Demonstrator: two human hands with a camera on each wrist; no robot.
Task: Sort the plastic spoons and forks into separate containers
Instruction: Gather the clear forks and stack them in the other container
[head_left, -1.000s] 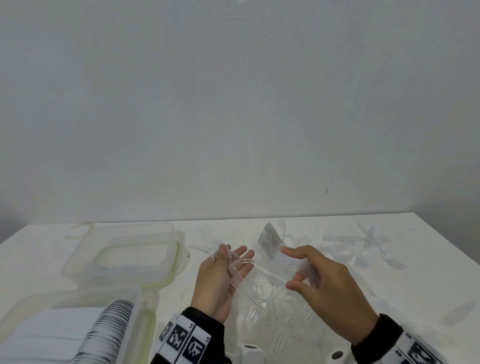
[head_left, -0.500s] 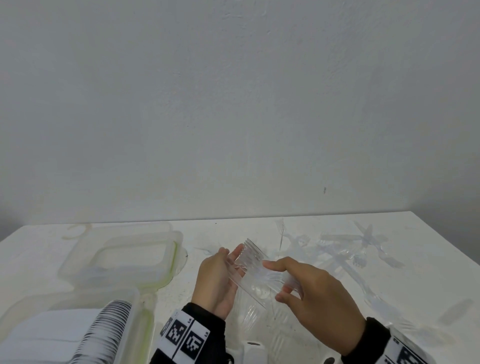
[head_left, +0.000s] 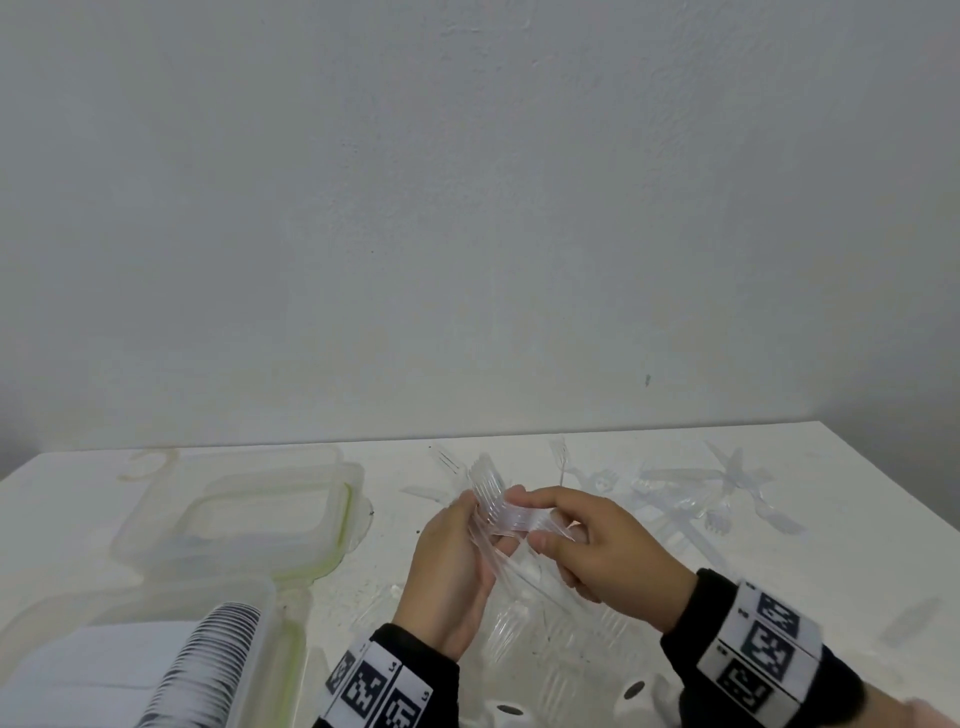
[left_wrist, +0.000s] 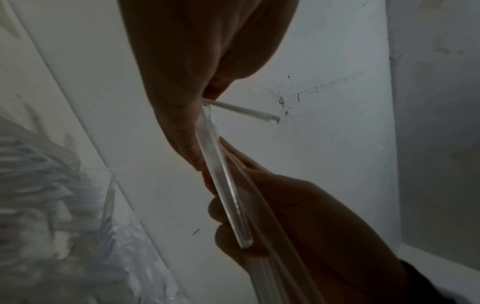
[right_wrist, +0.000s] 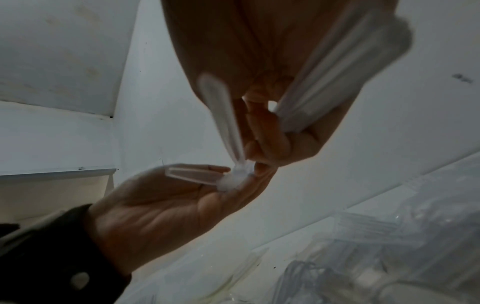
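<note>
I can't count the clear forks (head_left: 498, 512) pinched betw. my two hands; they blur into one bunch. My right hand (head_left: 610, 551) hides their handles. The near-left container (head_left: 156, 613) is cut off by the picture's bottom edge. Loose cutlery (head_left: 691, 499) nr the table's far right corner is too faint to tell apart.
</note>
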